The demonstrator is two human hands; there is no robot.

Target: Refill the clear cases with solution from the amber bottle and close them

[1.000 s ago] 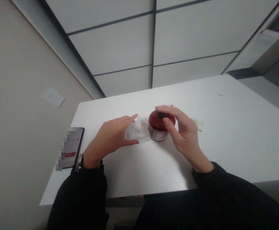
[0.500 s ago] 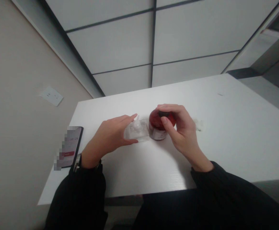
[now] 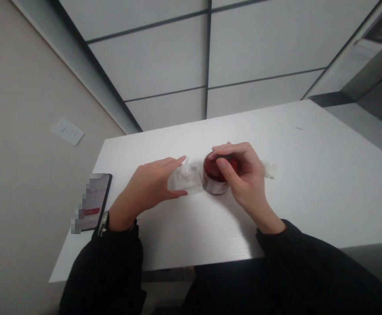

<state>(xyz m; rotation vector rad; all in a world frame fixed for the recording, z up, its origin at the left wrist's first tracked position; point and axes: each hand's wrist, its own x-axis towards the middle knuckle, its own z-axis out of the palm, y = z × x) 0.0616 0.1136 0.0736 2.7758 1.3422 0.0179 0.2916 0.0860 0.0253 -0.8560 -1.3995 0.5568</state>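
Observation:
A round dark red bottle [image 3: 212, 174] stands on the white table [image 3: 309, 183]. My right hand [image 3: 243, 177] curls over its top, thumb and fingers pinched round a small dark cap there. Right beside it on the left stands a small clear bottle [image 3: 187, 179] with a white pump top. My left hand [image 3: 151, 186] holds this clear bottle from the left, thumb under it and fingers stretched along its far side.
A phone [image 3: 94, 201] lies near the table's left edge by my left wrist. A small white crumpled scrap [image 3: 269, 169] lies just right of my right hand. A beige wall with a socket [image 3: 67, 131] runs along the left.
My right hand has closed lower and tighter over the red bottle's cap, hiding most of it. The left hand and clear bottle have stayed put.

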